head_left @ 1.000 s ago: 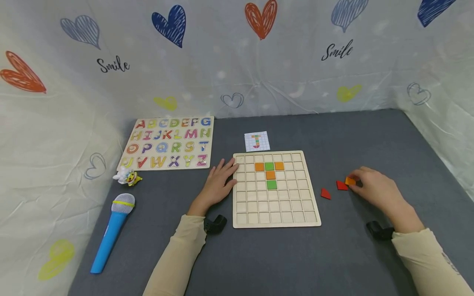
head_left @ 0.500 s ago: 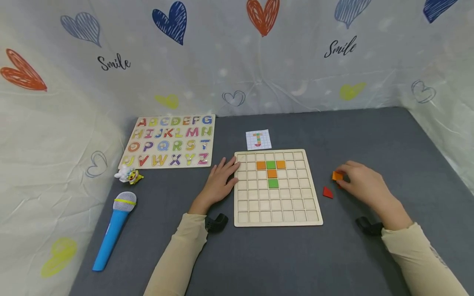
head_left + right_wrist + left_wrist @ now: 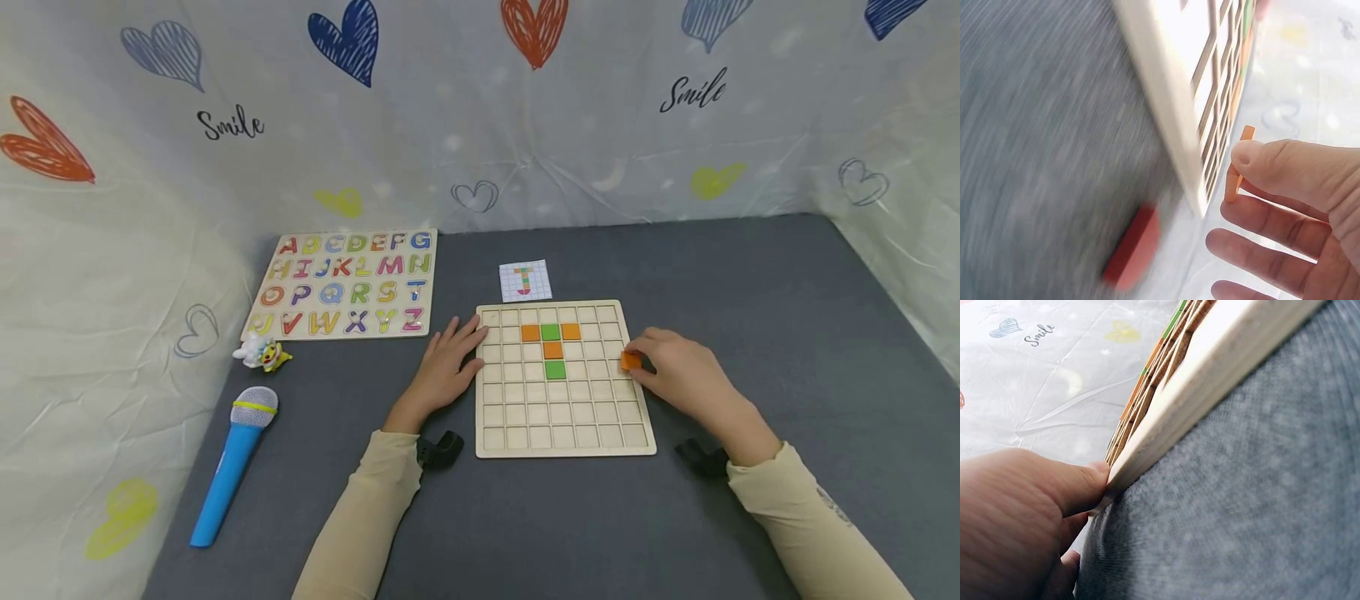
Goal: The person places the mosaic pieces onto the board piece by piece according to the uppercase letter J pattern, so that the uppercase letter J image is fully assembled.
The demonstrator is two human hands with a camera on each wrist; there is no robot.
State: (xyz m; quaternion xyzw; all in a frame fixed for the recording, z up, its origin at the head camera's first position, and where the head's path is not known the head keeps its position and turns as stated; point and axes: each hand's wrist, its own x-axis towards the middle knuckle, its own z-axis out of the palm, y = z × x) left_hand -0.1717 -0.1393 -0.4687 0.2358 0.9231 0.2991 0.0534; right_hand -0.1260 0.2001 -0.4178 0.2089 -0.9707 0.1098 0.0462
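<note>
My right hand (image 3: 686, 371) pinches an orange square tile (image 3: 631, 361) between thumb and fingers, over the right edge of the wooden grid board (image 3: 525, 417). The right wrist view shows the tile edge-on, tilted. My left hand (image 3: 444, 371) lies with straight fingers at the board's left edge, its thumb touching the rim in the left wrist view. On the board, green tiles (image 3: 555, 370) and orange tiles (image 3: 531, 333) form a T shape. A red piece (image 3: 1134, 247) lies on the table below the right hand, hidden in the head view.
A small pattern card (image 3: 526, 281) with a coloured J-like figure lies behind the board. To the left are an alphabet board (image 3: 341, 285), a small toy figure (image 3: 272, 357) and a blue microphone (image 3: 228, 471). A printed curtain hangs behind the grey table.
The right hand has carried the orange tile leftward from beside the red pieces to the board's right edge, now covering the red pieces in the head view. The left hand stays put.
</note>
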